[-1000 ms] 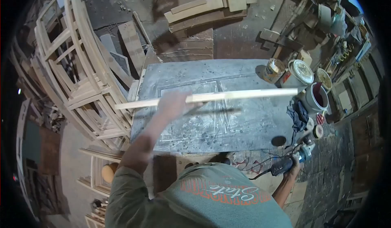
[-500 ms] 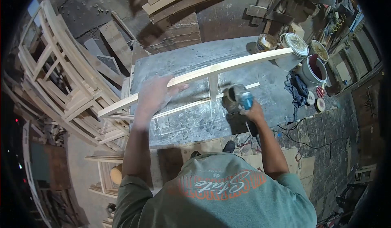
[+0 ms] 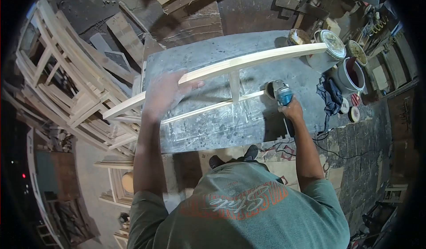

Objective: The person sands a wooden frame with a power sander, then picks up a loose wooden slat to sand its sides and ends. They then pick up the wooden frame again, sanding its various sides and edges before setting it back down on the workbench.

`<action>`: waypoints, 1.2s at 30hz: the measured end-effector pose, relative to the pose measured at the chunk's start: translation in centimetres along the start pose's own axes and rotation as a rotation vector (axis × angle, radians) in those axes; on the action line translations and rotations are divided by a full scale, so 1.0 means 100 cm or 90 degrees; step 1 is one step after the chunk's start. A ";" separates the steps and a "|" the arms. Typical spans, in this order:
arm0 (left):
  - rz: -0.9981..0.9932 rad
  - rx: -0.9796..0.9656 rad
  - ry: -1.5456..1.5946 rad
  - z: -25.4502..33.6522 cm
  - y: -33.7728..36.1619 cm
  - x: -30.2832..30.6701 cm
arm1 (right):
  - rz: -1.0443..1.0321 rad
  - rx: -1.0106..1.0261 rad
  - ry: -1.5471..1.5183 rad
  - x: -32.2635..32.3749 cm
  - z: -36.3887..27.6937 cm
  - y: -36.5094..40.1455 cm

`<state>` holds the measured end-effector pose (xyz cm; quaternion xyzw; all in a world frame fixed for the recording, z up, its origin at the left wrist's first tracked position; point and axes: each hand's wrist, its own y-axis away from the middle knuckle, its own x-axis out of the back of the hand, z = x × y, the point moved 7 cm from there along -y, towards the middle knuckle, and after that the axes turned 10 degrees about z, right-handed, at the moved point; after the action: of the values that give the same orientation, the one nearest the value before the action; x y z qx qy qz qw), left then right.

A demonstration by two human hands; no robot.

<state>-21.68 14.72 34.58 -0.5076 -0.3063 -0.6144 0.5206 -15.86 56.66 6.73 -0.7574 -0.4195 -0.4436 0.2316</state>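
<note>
A pale wooden frame (image 3: 257,60) lies across the grey worktable, its long, slightly curved rail running from lower left to upper right. A short crosspiece (image 3: 234,87) joins this rail to a thinner one (image 3: 208,108) nearer my body. My left hand (image 3: 167,92), a little blurred, is closed over the long rail left of the crosspiece, fingers on its far side. My right hand (image 3: 292,109) is wrapped round a blue and silver angle grinder (image 3: 282,92). The grinder's round disc is at the right end of the thinner rail.
The worktable (image 3: 208,135) carries buckets (image 3: 345,75) and a dark cloth (image 3: 329,95) on its right side. Rolls of tape (image 3: 353,114) sit beside the cloth. Several wooden frames (image 3: 75,84) are stacked at left. A cable (image 3: 339,151) trails over the floor at right.
My right hand has moved the grinder rightward along the thinner rail to its end. My left hand keeps its hold on the long rail. The view has shifted slightly.
</note>
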 end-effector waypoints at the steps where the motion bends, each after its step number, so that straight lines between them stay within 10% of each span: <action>1: -0.012 0.005 -0.023 0.001 -0.002 0.001 | -0.011 0.011 0.022 -0.005 -0.007 0.001; 18: 0.026 0.008 0.035 -0.009 -0.019 -0.001 | -0.143 0.047 0.038 -0.030 -0.098 0.060; 36: 0.001 0.006 0.053 -0.005 -0.022 0.000 | -0.099 0.030 0.036 0.003 -0.039 0.025</action>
<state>-23.91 14.83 34.71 -0.4793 -0.2867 -0.6334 0.5357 -15.53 52.62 9.01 -0.7040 -0.4807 -0.4716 0.2255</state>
